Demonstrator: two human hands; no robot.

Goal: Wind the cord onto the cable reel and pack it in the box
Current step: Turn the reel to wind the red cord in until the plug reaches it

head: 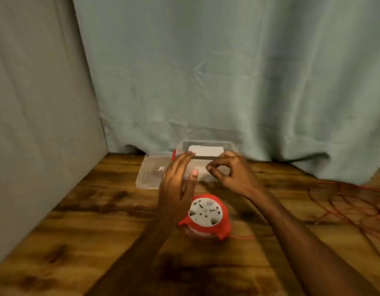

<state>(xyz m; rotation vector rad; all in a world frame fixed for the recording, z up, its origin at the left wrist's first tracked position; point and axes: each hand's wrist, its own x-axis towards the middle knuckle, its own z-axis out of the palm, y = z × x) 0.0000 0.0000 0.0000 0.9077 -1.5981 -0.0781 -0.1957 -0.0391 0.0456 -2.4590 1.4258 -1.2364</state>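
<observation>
A grey-green curtain point(206, 71) is hanging behind the clear box point(208, 146), its lid point(151, 174) lying just left. In front of the box, the red-and-white cable reel point(206, 216) is standing on the wooden table point(77, 231). Loose red cord point(345, 206) is sprawling to the right. The left hand point(176, 184) is hovering spread; the right hand point(231, 174) is pinching fingertips together, on what I cannot tell.

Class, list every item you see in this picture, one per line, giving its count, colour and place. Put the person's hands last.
cable reel: one, red with a grey hub, on the table near the middle.
cord: one, red, lying in loose loops on the right of the table.
box: one, clear plastic, open, at the table's far edge.
lid: one, clear, flat on the table left of the box.
table: one, brown wood.
curtain: grey-green, behind the table.
left hand: fingers straight, above the reel.
right hand: fingers curled, fingertips pinched together; anything held is too blurred to tell.
</observation>
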